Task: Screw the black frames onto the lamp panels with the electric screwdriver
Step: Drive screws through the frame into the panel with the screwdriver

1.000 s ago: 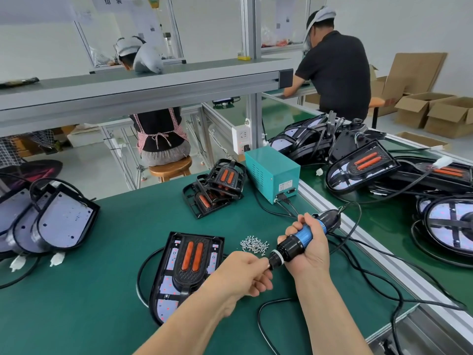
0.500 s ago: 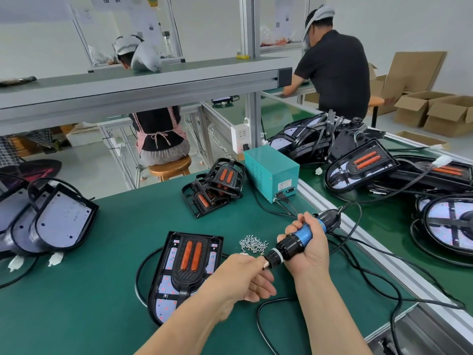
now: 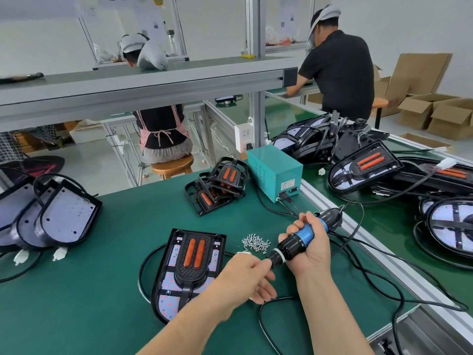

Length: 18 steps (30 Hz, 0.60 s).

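the right hand (image 3: 312,254) is wrapped around the barrel of the electric screwdriver (image 3: 307,233), holding it slanted above the green table (image 3: 76,290) with its nose toward the left hand (image 3: 245,276). the left thumb and forefinger close on that nose while the other fingers hang loose; whether a screw sits between them cannot be told, as the hand covers the tip. judged from here, the risk is a screw seated crooked on the bit and dropping or going in askew, a fingertip caught if the trigger is squeezed too soon, or the trailing cable (image 3: 371,275) dragging through the loose screws (image 3: 256,244) just beside the hands. the lamp panel (image 3: 169,301) lies flat, just left of the left hand, a rounded pale board dotted with small lights inside a dark rim. the black frame (image 3: 190,274) rests on it, ribbed, with two orange strips (image 3: 194,253) down its middle. more frames (image 3: 217,185) are heaped farther back, near a teal box (image 3: 273,172).
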{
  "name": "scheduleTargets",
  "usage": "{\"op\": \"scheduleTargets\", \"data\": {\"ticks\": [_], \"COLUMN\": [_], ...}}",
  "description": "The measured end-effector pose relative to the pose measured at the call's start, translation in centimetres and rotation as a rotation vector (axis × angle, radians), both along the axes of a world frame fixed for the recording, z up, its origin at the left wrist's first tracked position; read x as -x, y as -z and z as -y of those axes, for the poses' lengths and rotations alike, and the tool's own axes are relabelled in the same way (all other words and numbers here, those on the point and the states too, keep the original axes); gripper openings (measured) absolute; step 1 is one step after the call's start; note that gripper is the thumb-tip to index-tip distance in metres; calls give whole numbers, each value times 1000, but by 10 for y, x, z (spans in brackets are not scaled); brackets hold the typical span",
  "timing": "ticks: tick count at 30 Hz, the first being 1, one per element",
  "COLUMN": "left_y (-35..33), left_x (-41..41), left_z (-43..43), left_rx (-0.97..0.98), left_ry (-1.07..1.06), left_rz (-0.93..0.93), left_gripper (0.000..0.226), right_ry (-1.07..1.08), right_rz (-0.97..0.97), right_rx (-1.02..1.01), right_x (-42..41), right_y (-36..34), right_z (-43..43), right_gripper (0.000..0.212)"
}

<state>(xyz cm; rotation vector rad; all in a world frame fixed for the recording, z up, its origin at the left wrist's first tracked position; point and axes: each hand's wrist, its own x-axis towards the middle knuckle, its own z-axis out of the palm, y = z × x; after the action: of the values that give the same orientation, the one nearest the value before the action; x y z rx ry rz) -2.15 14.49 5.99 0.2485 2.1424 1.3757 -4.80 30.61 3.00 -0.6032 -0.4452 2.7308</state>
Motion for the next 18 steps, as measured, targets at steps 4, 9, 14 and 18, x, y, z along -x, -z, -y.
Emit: {"op": "scheduleTargets", "data": {"ticks": [4,9,14,18], "left_y": [0,13,9,-4], "left_x": [1,-5,-8,-3], "left_z": [2,4,2,-1], "left_rx": [-42,500,255,-100], "left_ry": [10,151,-4,-104], "left_rz": [-50,-798,-573,180], "left_gripper": [26,33,28,33], "right_ry": [-5,9,12,9], "right_rz": [-14,12,12,3], "right_rx": [12,-24,-9,0], "right_x": [-1,1,1,1], "right_y": [0,-1,-1,-1], "right_z": [1,2,0,1], "right_gripper": [13,13,13,14]}}
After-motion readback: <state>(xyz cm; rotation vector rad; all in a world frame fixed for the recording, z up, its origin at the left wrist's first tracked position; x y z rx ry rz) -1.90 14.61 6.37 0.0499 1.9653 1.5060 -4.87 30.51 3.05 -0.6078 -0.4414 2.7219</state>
